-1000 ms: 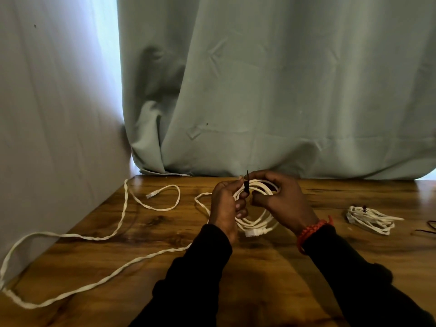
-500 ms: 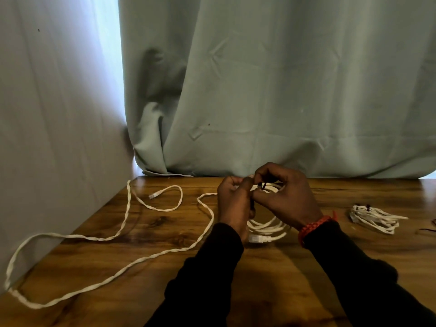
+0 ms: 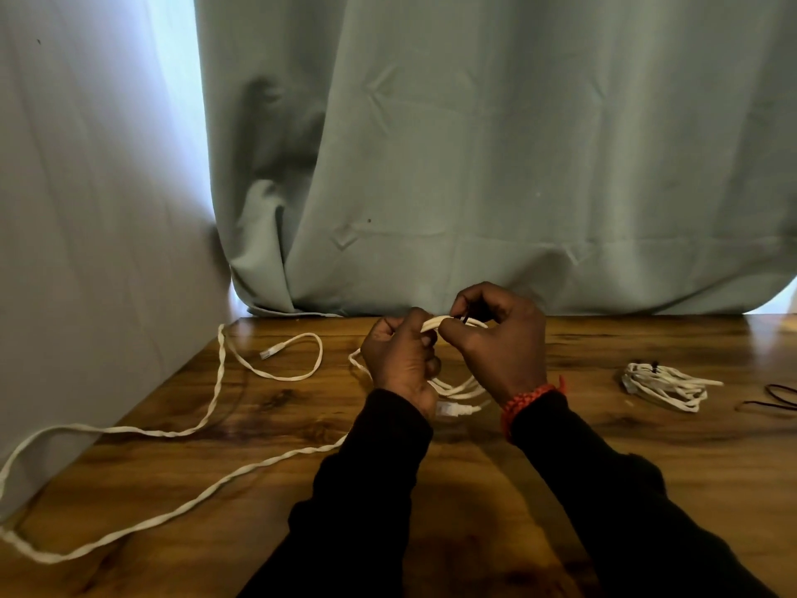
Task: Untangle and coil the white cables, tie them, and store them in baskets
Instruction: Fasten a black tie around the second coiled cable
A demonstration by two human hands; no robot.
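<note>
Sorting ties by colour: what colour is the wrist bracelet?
Red-orange, braided bracelet on the right wrist; head view.

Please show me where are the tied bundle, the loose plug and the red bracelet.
tied bundle (image 3: 664, 384), head view, middle of its strands
loose plug (image 3: 271, 351), head view, its body
red bracelet (image 3: 528, 399), head view, band on wrist

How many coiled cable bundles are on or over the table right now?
2: one coil gripped by the left hand and right hand at centre, one tied bundle lying at the right. No baskets show.
</note>
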